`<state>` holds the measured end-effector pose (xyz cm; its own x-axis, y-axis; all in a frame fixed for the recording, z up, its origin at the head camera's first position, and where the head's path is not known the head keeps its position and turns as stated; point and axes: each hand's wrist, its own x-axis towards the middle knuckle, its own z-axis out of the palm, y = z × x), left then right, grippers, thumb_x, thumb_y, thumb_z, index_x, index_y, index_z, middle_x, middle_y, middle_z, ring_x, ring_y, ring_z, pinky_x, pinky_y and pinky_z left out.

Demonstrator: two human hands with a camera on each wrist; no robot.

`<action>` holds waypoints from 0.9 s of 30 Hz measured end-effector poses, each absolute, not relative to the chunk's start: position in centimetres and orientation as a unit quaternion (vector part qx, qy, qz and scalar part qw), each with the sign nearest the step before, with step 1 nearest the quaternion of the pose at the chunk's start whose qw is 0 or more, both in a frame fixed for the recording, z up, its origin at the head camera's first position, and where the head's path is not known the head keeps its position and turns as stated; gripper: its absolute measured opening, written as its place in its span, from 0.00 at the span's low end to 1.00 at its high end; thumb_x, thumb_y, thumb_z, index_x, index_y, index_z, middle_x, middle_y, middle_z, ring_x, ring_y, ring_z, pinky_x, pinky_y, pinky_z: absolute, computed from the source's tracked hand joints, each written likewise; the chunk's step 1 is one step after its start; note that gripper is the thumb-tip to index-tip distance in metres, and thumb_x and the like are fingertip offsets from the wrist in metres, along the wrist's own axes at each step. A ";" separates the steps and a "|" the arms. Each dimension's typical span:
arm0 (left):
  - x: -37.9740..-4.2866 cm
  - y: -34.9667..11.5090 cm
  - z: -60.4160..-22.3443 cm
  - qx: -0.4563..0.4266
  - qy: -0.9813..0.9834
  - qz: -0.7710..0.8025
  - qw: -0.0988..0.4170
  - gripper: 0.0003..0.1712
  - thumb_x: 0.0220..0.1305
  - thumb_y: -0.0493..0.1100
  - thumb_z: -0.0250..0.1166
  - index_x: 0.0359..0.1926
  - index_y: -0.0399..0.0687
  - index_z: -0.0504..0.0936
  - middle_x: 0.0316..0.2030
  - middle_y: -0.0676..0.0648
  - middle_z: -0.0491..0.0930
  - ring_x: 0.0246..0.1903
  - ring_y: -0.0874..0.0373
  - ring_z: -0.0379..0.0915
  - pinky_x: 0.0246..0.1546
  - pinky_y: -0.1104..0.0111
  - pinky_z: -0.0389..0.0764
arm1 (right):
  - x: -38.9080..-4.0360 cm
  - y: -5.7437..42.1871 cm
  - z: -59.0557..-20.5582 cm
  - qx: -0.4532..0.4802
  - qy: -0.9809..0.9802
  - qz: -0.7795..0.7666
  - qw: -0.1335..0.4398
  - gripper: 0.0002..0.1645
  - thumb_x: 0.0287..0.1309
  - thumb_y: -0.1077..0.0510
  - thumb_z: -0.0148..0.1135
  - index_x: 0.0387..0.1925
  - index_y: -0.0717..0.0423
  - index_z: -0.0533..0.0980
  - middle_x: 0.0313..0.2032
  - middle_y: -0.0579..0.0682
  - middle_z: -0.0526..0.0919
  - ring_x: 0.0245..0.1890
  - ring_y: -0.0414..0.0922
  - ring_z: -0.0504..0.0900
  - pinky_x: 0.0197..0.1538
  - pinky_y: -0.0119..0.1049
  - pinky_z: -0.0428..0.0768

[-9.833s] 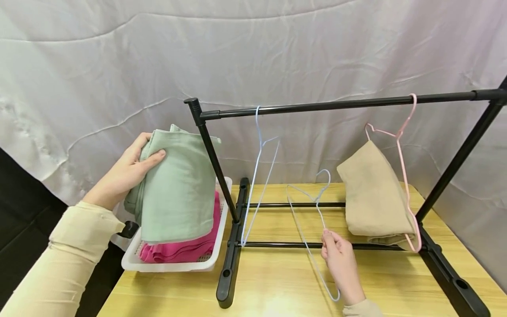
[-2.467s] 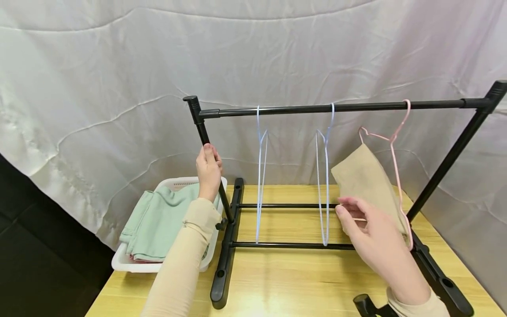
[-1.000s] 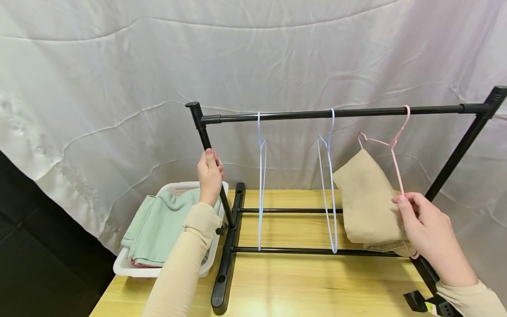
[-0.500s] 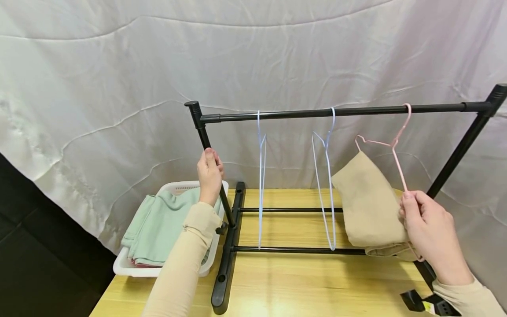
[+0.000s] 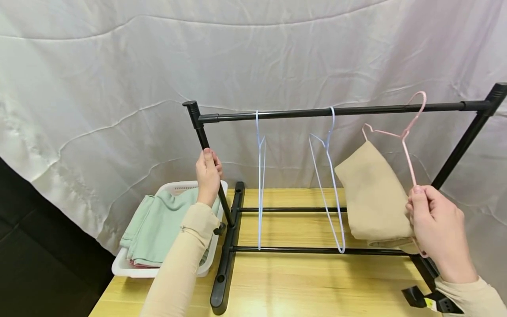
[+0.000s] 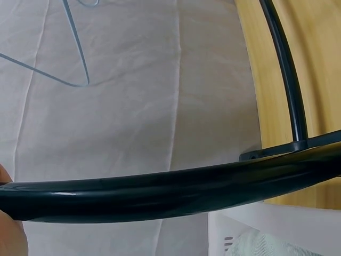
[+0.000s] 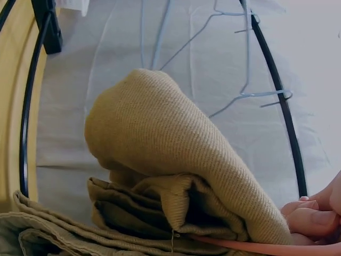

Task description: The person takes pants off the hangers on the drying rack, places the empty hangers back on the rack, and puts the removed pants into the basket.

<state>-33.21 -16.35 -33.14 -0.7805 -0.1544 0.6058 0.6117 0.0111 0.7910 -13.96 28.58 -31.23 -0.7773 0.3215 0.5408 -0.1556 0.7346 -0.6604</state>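
Observation:
My left hand (image 5: 208,178) grips the left post (image 5: 226,207) of the black garment rack (image 5: 277,114). With my right hand (image 5: 437,231) I hold the pink hanger (image 5: 408,154) by its near side. Its hook stands higher than before, its curve above the top rail. Folded over this hanger is a beige twill garment (image 5: 372,198), its layered folds (image 7: 160,122) close up in the right wrist view. Two light-blue hangers hang bare from the rail, one blue hanger (image 5: 260,193) at the left and another blue hanger (image 5: 332,189) near the middle.
A white basket (image 5: 134,270) at the left holds a folded green cloth (image 5: 158,233) over something reddish. The rack's foot (image 5: 222,286) stands beside it on the wooden table (image 5: 309,286). A pale grey curtain (image 5: 297,57) hangs behind.
My right hand went from beside the beige garment to the pink hanger, then lifted it slightly up and right. The middle blue hanger swung a little. My left hand stayed on the post.

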 end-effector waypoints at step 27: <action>-30.0 -16.8 -34.1 -0.072 -0.763 -0.507 0.394 0.17 0.85 0.50 0.52 0.56 0.39 0.68 0.46 0.39 0.67 0.43 0.47 0.65 0.45 0.62 0.67 | -10.5 26.5 -31.8 -0.042 -0.866 0.374 0.330 0.19 0.84 0.48 0.51 0.34 0.49 0.78 0.19 0.34 0.74 0.19 0.35 0.71 0.29 0.26 0.67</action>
